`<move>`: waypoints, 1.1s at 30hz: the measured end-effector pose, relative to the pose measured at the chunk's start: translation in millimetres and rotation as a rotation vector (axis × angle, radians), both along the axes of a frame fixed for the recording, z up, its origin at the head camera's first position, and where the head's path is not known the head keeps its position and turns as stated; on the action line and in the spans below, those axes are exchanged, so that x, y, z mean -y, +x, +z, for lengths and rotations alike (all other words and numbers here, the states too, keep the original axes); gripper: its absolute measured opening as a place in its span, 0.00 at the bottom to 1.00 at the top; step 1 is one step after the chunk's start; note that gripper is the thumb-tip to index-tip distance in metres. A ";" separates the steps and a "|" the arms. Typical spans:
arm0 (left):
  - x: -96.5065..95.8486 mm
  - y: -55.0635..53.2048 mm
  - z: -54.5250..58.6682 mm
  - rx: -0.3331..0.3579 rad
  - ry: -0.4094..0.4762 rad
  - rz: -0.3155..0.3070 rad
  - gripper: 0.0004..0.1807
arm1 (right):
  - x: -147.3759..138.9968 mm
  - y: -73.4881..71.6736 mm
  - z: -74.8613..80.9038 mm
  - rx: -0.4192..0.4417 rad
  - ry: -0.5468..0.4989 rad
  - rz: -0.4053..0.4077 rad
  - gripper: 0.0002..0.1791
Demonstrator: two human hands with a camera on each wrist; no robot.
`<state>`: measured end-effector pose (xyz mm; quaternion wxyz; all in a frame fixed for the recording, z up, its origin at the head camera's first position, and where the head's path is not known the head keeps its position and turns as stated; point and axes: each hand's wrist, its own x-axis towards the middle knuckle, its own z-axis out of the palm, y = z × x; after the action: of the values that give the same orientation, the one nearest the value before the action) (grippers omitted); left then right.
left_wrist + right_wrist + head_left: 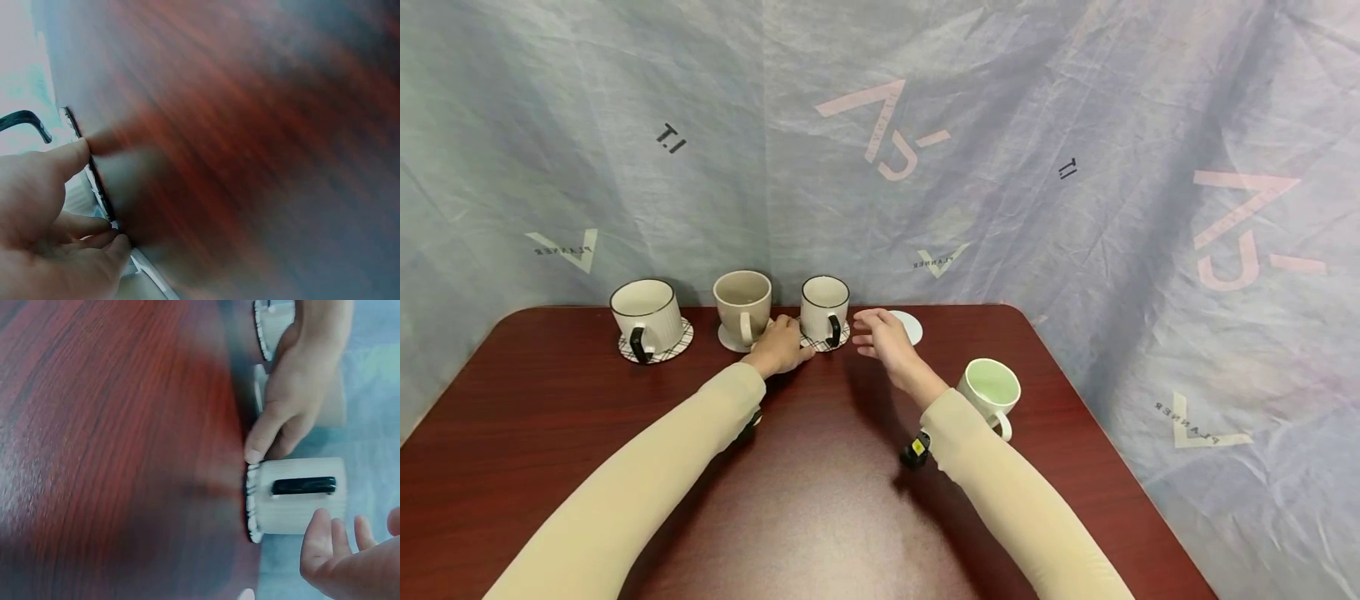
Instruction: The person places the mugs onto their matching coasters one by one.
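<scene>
A ribbed white mug (820, 310) with a black rim and black handle stands on a scalloped, black-lined coaster (252, 509) at the table's back edge. My left hand (781, 343) pinches the left side of that coaster, thumb at its front edge and bent fingers farther back, as the left wrist view shows. To the mug's right, my right hand (886, 340) hovers with relaxed fingers pointing toward it, holding nothing. Just left of my left hand, a beige mug (741, 298) rests on a pale coaster (726, 340), partly covered by that hand.
A wider white mug (653, 318) with a black handle stands on a patterned coaster (682, 337) at the left. Behind my right hand lies a plain white coaster (912, 326). A light green mug (991, 385) stands near the right sleeve. A printed cloth (850, 167) hangs behind the table.
</scene>
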<state>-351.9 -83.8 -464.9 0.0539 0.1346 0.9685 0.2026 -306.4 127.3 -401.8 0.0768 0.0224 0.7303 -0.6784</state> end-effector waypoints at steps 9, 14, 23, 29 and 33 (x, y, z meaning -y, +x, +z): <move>-0.2 16.1 14.1 0.021 0.016 -0.031 0.42 | -18.3 18.4 17.8 0.003 -0.055 0.033 0.18; 0.2 19.8 11.7 0.025 0.034 -0.065 0.43 | -28.4 25.2 24.5 -0.006 -0.053 0.043 0.21; 1.6 31.7 20.6 0.036 0.068 -0.080 0.44 | -45.0 36.2 30.0 -0.004 -0.038 0.062 0.20; 5.9 40.2 25.7 0.006 0.088 -0.111 0.44 | -54.9 47.8 36.9 -0.015 0.011 0.102 0.18; 9.3 48.7 28.5 -0.039 0.129 -0.119 0.43 | -64.0 58.1 41.9 -0.045 0.047 0.141 0.20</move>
<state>-303.2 -93.1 -436.4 0.0384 0.1989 0.9445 0.2585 -248.3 191.4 -360.0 0.1072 -0.0426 0.7475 -0.6542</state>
